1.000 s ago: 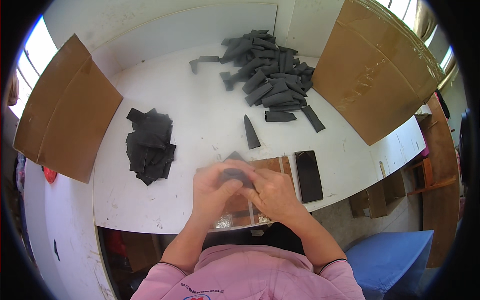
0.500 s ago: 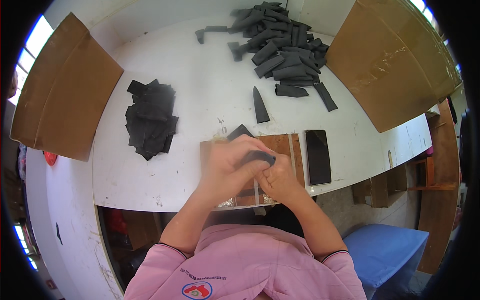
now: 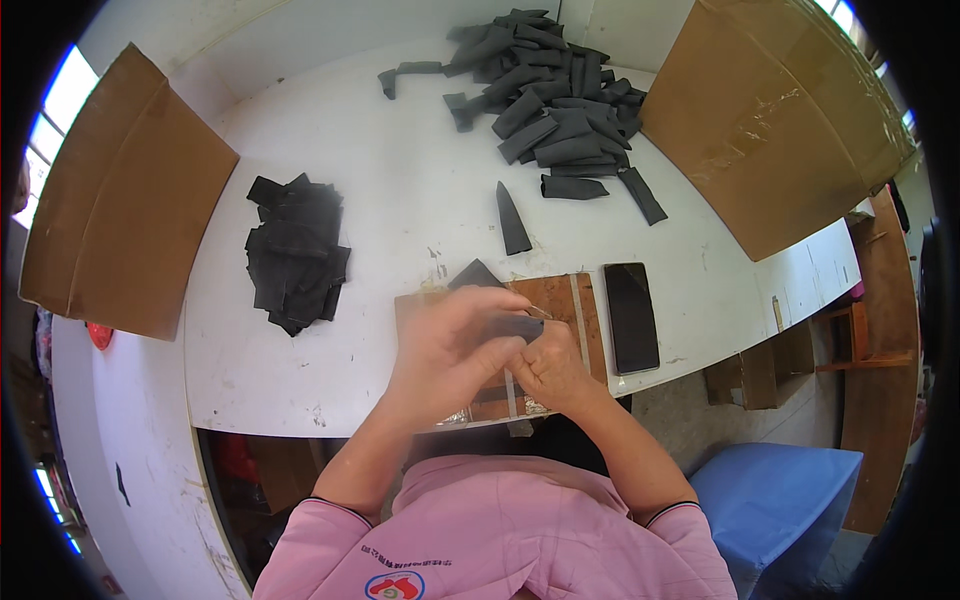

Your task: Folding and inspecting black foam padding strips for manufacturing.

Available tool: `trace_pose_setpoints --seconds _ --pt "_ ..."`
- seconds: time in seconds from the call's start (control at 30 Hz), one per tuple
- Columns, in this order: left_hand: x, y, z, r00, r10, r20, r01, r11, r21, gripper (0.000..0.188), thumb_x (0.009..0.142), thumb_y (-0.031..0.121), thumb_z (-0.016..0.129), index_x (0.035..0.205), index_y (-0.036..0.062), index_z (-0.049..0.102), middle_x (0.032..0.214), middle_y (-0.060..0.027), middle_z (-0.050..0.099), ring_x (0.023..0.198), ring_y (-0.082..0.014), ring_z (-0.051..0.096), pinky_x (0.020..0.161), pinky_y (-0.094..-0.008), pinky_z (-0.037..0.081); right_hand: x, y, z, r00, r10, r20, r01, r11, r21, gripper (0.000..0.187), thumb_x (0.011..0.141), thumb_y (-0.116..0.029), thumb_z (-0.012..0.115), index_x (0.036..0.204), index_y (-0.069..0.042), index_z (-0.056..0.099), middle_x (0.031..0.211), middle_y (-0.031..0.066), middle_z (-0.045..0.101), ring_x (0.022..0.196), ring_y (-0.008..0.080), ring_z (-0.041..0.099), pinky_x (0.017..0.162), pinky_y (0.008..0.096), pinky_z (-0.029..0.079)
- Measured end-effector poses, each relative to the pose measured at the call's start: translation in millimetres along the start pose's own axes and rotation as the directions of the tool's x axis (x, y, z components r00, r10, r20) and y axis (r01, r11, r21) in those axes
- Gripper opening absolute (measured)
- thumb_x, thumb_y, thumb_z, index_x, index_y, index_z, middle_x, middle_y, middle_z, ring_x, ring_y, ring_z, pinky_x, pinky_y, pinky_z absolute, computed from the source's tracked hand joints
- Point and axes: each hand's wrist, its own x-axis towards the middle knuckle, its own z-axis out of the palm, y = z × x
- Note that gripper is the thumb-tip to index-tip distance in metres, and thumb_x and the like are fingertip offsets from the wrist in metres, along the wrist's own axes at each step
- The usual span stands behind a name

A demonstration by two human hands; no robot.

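Over the taped brown board (image 3: 565,295) at the table's front edge, my two hands meet. My left hand (image 3: 440,345), a little blurred, curls its fingers and thumb round a small dark grey tube of soft material (image 3: 518,326). Pressed against the tube's right end is my right hand (image 3: 553,368), closed in a fist; what its fingers pinch is mostly hidden. A thin light sliver shows just above that fist. Another dark flat piece (image 3: 478,273) lies partly under my left hand. Beyond the board rests a single pointed dark piece (image 3: 512,220).
A big heap of dark grey tubes (image 3: 560,110) lies at the back. To the left is a stack of flat dark pieces (image 3: 296,255). A black phone (image 3: 631,318) lies right of the board. Cardboard boxes stand at left (image 3: 120,200) and right (image 3: 780,120).
My left hand has loosened and lifted its fingers somewhat around the dark tube. The right fist stays closed beside it. The whole view has shifted slightly; the piles look the same.
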Motion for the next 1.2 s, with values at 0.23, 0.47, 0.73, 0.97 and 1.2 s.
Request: trace_pose_setpoints --seconds 0.23,0.47,0.73,0.97,1.2 --pt "-1.8 -3.9 -2.7 0.959 0.275 -0.070 -0.282 0.952 -0.116 0.019 0.081 0.015 0.058 0.092 0.0007 0.054 0.085 -0.0120 0.059 0.079 -0.0227 0.054 0.073 -0.0334 0.043 13.5 -14.1 -15.9 1.000 -0.022 0.019 0.024 0.993 -0.118 0.022 0.075 -0.022 0.060 0.066 -0.003 0.054 0.058 0.0075 0.050 0.053 0.0235 0.051 0.046 0.0339 0.041" --pt "-11.1 -15.0 -5.1 0.982 -0.014 -0.191 -0.111 0.772 -0.626 0.016 0.084 0.018 0.053 0.086 0.0014 0.052 0.082 -0.0111 0.056 0.086 -0.0232 0.050 0.081 -0.0354 0.039 14.9 -10.2 -5.1 0.993 -0.114 0.034 0.119 0.964 -0.239 0.025 0.072 -0.025 0.062 0.059 -0.007 0.050 0.055 0.0046 0.047 0.052 0.0199 0.050 0.045 0.0310 0.040" --pt "-4.5 7.2 -13.6 0.982 0.125 -0.138 -0.147 0.975 -0.164 0.015 0.078 -0.002 0.046 0.086 -0.0014 0.059 0.088 -0.0067 0.060 0.077 -0.0085 0.053 0.066 -0.0204 0.042 11.7 -20.8 -10.2 0.996 -0.086 0.029 0.091 0.958 -0.272 0.020 0.071 -0.016 0.062 0.063 -0.003 0.050 0.058 0.0083 0.046 0.054 0.0258 0.051 0.047 0.0342 0.041" --pt "-21.2 40.1 -6.1 0.806 0.532 -0.260 -0.509 0.847 0.154 0.016 0.084 0.009 0.049 0.090 -0.0047 0.053 0.081 -0.0145 0.059 0.079 -0.0200 0.054 0.070 -0.0282 0.042 70.1 -41.3 -61.2 0.876 -0.434 -0.211 0.384 0.892 -0.240 0.020 0.062 -0.013 0.067 0.060 -0.006 0.049 0.055 0.0083 0.044 0.050 0.0254 0.047 0.045 0.0343 0.037" --pt "-38.5 102.6 26.0 0.908 0.414 -0.063 -0.387 0.770 -0.508 0.021 0.087 0.026 0.046 0.078 0.0070 0.049 0.073 -0.0041 0.052 0.060 -0.0181 0.044 0.055 -0.0303 0.037 62.2 8.0 -50.2 0.885 0.209 -0.417 -0.378 0.844 -0.380 0.027 0.083 -0.026 0.052 0.070 -0.002 0.052 0.061 0.0142 0.056 0.056 0.0327 0.054 0.050 0.0409 0.040"
